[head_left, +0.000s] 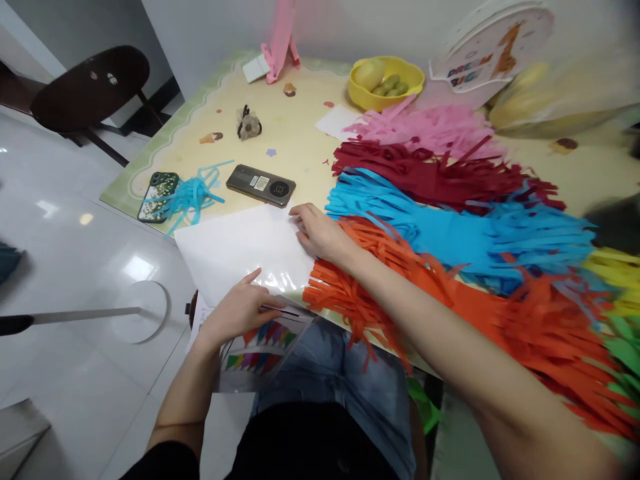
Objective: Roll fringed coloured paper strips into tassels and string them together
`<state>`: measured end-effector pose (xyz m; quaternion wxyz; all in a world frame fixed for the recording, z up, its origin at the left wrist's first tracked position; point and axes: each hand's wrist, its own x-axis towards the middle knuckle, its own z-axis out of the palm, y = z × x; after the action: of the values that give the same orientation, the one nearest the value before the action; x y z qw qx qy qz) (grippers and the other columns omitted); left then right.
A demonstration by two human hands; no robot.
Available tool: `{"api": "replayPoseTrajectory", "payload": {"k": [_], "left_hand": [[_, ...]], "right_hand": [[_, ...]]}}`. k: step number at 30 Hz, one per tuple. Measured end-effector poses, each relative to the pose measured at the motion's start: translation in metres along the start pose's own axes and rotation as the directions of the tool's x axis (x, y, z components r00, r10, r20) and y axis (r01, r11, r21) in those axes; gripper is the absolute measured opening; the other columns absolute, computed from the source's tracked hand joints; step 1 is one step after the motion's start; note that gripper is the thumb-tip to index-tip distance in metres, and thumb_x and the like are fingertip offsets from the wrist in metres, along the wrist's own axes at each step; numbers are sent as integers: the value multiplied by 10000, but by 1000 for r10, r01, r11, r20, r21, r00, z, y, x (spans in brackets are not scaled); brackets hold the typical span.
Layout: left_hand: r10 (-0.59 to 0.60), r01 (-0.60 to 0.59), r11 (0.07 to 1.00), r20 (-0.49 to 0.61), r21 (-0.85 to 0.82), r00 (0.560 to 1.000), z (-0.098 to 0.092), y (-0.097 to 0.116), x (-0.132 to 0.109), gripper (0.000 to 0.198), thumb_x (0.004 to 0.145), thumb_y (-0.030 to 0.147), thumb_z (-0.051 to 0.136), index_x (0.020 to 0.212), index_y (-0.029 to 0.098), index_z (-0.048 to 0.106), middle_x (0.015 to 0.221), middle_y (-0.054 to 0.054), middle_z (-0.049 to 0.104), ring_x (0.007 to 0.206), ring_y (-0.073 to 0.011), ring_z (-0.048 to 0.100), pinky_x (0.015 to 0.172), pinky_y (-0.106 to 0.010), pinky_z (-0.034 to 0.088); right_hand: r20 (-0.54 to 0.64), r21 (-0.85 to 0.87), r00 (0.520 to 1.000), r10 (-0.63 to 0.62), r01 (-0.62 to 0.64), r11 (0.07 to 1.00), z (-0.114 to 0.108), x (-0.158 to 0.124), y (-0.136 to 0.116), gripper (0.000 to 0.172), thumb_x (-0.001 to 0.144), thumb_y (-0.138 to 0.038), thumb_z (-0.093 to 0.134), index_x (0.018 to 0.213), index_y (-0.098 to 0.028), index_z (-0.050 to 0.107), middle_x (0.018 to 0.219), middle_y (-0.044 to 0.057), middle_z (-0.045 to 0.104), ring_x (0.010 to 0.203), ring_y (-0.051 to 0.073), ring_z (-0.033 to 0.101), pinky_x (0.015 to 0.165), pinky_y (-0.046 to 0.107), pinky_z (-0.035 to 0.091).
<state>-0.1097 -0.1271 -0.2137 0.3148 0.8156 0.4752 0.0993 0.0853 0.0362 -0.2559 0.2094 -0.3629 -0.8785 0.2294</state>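
A white sheet (pixel 225 250) with a shiny clear plastic part lies at the table's front edge. Below it, over my lap, hangs a clear plastic package (pixel 260 350) printed with colourful bunting flags. My left hand (pixel 243 310) rests at the lower edge of the sheet, fingers spread, above the package. At the sheet's right side, my right hand (pixel 320 230) touches it with loosely bent fingers. My right forearm crosses over orange fringed paper (pixel 450 300). Beyond it lie blue fringed paper (pixel 445 230), dark red fringed paper (pixel 425 173) and pink fringed paper (pixel 425 127).
A dark phone (pixel 261 185) lies behind the sheet. Blue strips (pixel 193 197) partly cover a floral phone case (pixel 156 193). A hair clip (pixel 249 125), a yellow fruit bowl (pixel 360 97) and a pink item (pixel 280 50) stand farther back. A brown stool (pixel 93 87) is left.
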Motion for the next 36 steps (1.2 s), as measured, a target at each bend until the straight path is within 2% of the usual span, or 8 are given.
{"api": "replayPoseTrajectory", "payload": {"k": [8, 18, 25, 27, 29, 32, 34, 36], "left_hand": [[-29, 27, 999, 50, 38, 998, -2, 1, 2, 224, 989, 301, 596, 1097, 243, 784, 838, 14, 788, 745, -131, 727, 1271, -546, 247], [-44, 42, 998, 49, 47, 998, -3, 1, 2, 206, 970, 290, 627, 1099, 249, 782, 871, 13, 800, 763, -137, 737, 1265, -543, 263], [-76, 74, 997, 76, 27, 994, 1, -8, 5, 205, 962, 295, 647, 1114, 253, 777, 935, 8, 809, 785, -144, 742, 1291, -548, 184], [-64, 62, 998, 83, 28, 994, -2, -6, 2, 212, 962, 304, 648, 1117, 240, 778, 940, -2, 807, 804, -152, 747, 1287, -563, 191], [-15, 12, 999, 72, 41, 997, -9, 4, -6, 217, 967, 316, 643, 1118, 243, 781, 910, -1, 800, 802, -156, 748, 1270, -572, 242], [107, -102, 992, -72, 69, 992, -25, 36, -22, 234, 985, 316, 614, 1142, 252, 776, 891, -7, 780, 798, -147, 737, 1131, -446, 483], [178, -169, 984, -232, 60, 956, -30, 63, -24, 248, 984, 284, 617, 1182, 241, 761, 925, -23, 771, 817, -132, 729, 899, -281, 585], [237, -245, 969, -319, 15, 918, -26, 84, -11, 247, 968, 258, 644, 1186, 225, 757, 953, -32, 778, 830, -126, 731, 770, -210, 573]], "right_hand": [[4, -98, 1000, -15, 15, 995, 1, 3, -10, 395, 893, -34, 409, 1245, -151, 544, 1213, 166, 605, 998, 257, 635, 832, 366, 532], [64, 8, 998, -3, 3, 1000, -1, 9, -10, 463, 760, 52, 467, 1169, -117, 601, 1080, 167, 672, 1025, 299, 581, 931, 428, 480], [-127, 224, 980, 152, -121, 967, -17, 12, 0, 339, 823, -73, 490, 1143, -181, 522, 907, 68, 692, 869, 218, 617, 805, 358, 508], [-193, 420, 945, 265, -165, 892, -25, 8, 4, 320, 832, -161, 537, 1145, -200, 480, 902, 38, 685, 778, 174, 623, 723, 313, 507], [-215, 685, 899, 380, -139, 716, -37, 0, 3, 353, 772, -239, 641, 1090, -221, 488, 840, -5, 672, 736, 153, 620, 691, 294, 498], [-206, 889, 871, 445, -23, 456, -61, -26, -12, 445, 666, -275, 764, 1043, -234, 531, 777, -47, 659, 741, 141, 629, 740, 305, 515], [-237, 912, 866, 440, 43, 407, -81, -52, -29, 470, 664, -280, 803, 1061, -241, 556, 782, -53, 662, 762, 138, 641, 791, 318, 534], [-307, 901, 846, 436, 112, 418, -103, -85, -48, 459, 694, -273, 819, 1079, -259, 571, 791, -55, 661, 780, 138, 651, 825, 326, 546]]}}
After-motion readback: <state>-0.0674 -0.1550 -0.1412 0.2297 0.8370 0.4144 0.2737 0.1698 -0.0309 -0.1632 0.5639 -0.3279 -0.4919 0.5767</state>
